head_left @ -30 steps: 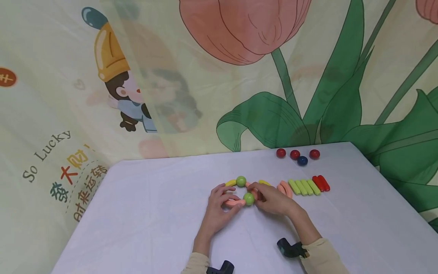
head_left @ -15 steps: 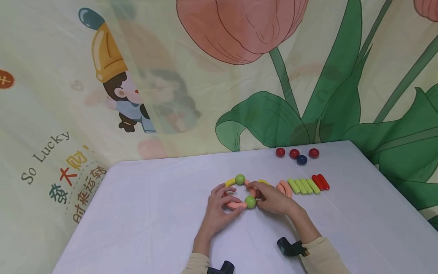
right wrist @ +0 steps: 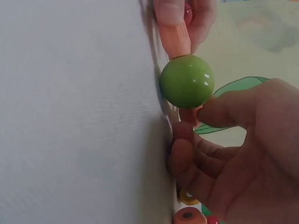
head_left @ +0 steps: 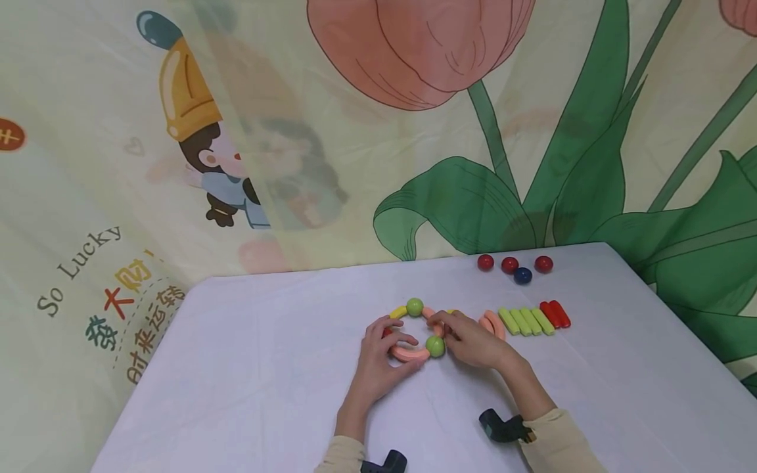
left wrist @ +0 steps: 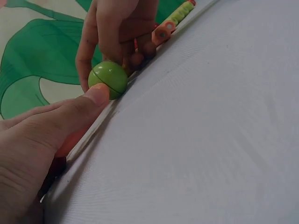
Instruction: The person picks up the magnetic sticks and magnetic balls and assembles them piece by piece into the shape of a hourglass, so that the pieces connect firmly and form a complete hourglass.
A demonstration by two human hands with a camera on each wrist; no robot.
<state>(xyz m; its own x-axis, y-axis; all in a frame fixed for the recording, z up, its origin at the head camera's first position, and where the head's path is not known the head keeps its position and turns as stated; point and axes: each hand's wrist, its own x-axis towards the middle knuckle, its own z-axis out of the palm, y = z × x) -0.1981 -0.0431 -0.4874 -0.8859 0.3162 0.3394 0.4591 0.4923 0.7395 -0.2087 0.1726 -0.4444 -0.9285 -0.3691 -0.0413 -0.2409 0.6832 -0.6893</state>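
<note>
A ring of curved sticks and balls lies on the table between the hands. My left hand [head_left: 378, 355] holds a pink curved stick [head_left: 409, 355] at its near side, the thumb against the stick's end. That end meets a green ball [head_left: 435, 346], large in the right wrist view. On the ball's other side my right hand [head_left: 473, 341] pinches a second pink curved stick [head_left: 436, 327], partly hidden by its fingers. Farther back, another green ball [head_left: 414, 307] sits between this stick and a yellow curved stick [head_left: 399, 312]. A red piece [head_left: 387, 333] peeks out by the left fingers.
Right of the hands, spare pink curved sticks [head_left: 492, 324], several light-green sticks [head_left: 525, 322] and two red sticks [head_left: 554, 315] stand in a row. Three red balls [head_left: 510, 265] and a dark blue ball [head_left: 522, 276] lie near the table's back edge.
The near green ball and the left-held pink stick have shifted slightly right. More of that stick shows, and the red piece has come into sight beside the left fingers.
</note>
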